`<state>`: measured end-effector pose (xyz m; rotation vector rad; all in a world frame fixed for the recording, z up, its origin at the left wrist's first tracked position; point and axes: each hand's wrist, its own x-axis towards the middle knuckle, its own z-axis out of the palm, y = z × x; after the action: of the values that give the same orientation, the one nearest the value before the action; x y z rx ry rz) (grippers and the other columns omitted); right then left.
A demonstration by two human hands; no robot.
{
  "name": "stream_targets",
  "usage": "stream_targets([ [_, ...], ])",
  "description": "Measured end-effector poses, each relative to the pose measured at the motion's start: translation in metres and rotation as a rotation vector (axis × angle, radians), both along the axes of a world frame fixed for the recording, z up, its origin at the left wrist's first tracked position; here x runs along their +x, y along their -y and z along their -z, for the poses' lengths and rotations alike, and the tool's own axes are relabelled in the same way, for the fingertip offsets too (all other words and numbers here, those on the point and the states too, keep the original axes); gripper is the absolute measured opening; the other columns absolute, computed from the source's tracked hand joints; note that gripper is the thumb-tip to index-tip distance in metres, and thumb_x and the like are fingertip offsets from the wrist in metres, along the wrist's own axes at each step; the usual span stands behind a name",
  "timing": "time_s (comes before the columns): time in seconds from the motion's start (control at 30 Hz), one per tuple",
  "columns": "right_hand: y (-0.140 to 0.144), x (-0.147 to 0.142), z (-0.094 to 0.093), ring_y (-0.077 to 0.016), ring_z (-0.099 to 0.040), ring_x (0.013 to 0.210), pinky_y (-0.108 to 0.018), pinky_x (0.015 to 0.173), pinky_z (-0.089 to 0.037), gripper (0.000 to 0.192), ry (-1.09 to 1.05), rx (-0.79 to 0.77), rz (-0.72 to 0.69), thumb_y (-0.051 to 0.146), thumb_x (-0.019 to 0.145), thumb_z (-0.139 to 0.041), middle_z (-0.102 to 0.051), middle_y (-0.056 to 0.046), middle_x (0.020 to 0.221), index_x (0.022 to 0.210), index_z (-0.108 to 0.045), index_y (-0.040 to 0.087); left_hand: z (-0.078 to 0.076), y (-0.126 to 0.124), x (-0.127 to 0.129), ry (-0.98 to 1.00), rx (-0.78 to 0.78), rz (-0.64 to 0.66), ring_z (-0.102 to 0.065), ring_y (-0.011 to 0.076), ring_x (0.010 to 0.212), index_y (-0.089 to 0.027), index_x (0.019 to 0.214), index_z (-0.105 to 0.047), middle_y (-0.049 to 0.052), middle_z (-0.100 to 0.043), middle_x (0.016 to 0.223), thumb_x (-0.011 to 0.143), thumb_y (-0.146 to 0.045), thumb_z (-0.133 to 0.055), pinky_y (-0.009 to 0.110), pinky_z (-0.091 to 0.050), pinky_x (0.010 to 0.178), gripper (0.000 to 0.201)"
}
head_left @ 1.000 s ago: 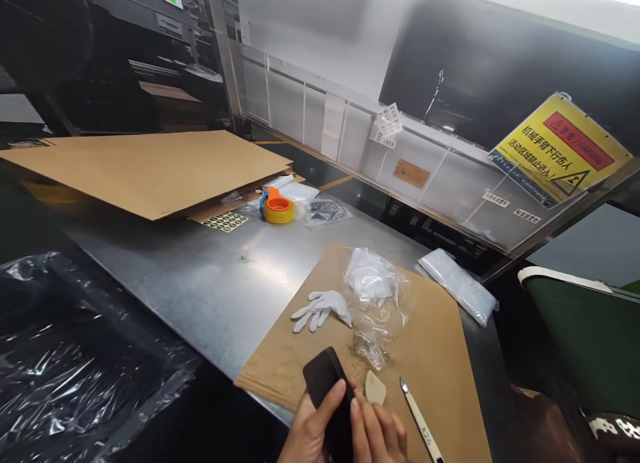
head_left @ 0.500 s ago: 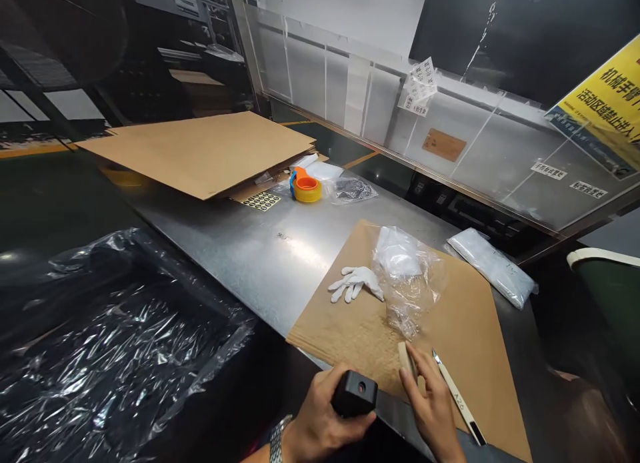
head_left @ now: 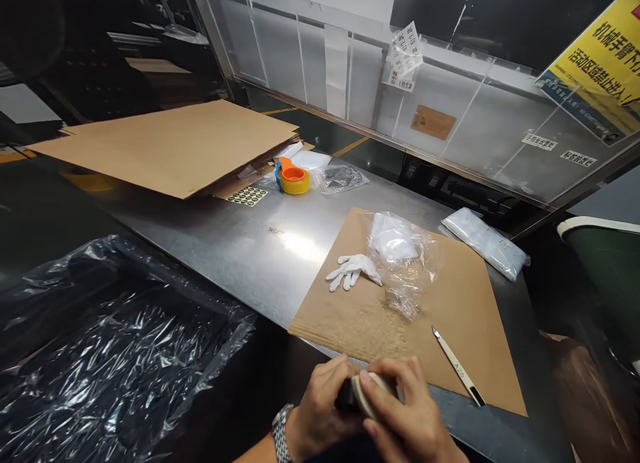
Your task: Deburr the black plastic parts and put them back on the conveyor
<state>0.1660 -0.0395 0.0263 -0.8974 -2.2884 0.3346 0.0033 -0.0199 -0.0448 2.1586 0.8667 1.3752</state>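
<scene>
Both hands meet at the near edge of the steel table, low in the view. The left hand, with a watch on its wrist, is curled tight around a small black block, most of it hidden by the fingers. The right hand grips a pale beige pad and holds it flat against the right side of the block, thumb and fingers closed over it.

Just beyond the hands lies a brown cardboard sheet, one corner over the table's near edge. On it, a craft knife lies to the right of the hands, blade pointing far. Farther off on the sheet are a white glove and, touching it on the right, a crumpled clear bag.

At the table's far left a larger cardboard stack rests, with an orange tape dispenser beside it. To the near left stands a bin lined with black plastic
</scene>
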Motion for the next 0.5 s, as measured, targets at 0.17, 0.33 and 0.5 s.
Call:
stream_targets([
  [0.17,0.010,0.005,0.008,-0.0193,-0.050,0.083,-0.035,0.070,-0.045,0.056,-0.006,-0.062,0.051,0.012,0.082,-0.047,-0.052,-0.011,0.101,0.135,-0.034,0.021,0.000,0.005,0.005,-0.031,-0.056,0.063,-0.050,0.0133,0.051,-0.020,0.073,-0.045,0.001,-0.054,0.056,0.076,-0.033,-0.059,0.024,-0.038,0.047,0.020],
  [0.33,0.015,0.010,0.004,-0.0190,-0.051,0.080,-0.034,0.067,-0.046,0.052,-0.011,-0.072,0.051,0.017,0.083,-0.047,-0.055,-0.011,0.097,0.134,-0.037,0.022,0.006,0.010,0.013,0.026,-0.051,0.082,-0.050,0.0132,0.049,-0.020,0.073,-0.044,0.001,-0.053,0.056,0.077,-0.033,-0.054,0.024,-0.038,0.046,0.016],
  [0.5,0.018,0.020,0.001,-0.0197,-0.052,0.084,-0.034,0.069,-0.047,0.053,-0.012,-0.155,0.084,0.015,0.084,-0.047,-0.055,-0.010,0.099,0.135,-0.036,0.024,0.008,0.012,0.016,-0.049,-0.079,0.096,-0.049,0.0124,0.049,-0.020,0.074,-0.044,0.000,-0.053,0.057,0.073,-0.031,-0.059,0.024,-0.037,0.045,0.018],
])
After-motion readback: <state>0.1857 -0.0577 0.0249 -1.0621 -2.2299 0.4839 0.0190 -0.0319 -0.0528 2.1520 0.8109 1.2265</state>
